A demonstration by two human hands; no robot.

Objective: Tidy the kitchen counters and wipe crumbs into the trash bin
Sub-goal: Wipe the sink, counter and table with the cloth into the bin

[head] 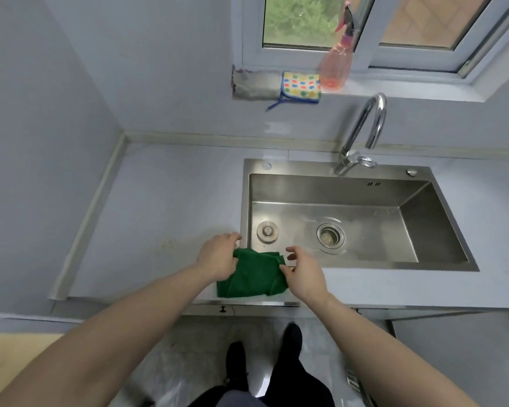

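Feet: dark shoes point(291, 339) on the floor, nearest the lens, just short of the sink point(441, 267).
Left hand point(218, 257): at the sink's near left corner, fingers curled over the left edge of the green cloth point(250, 277), gripping it.
Right hand point(304, 273): thumb and forefinger pinch the cloth's right upper corner; other fingers lifted free.
Green cloth: bunched on the counter point(159, 207) strip in front of the sink's left end, partly over the rim.
Step in hand (judgement): gathering or folding the cloth into a wiping pad.
Method note: fold flat, keep one clean face down, sweep toward a single edge so crumbs collect.
Crumbs: faint specks left of the sink; too small to confirm.
Trash bin: not in view.
Beyond the sink: faucet point(362, 133), then spotted cloth point(300, 86) and pink spray bottle point(337, 60) on the window sill.
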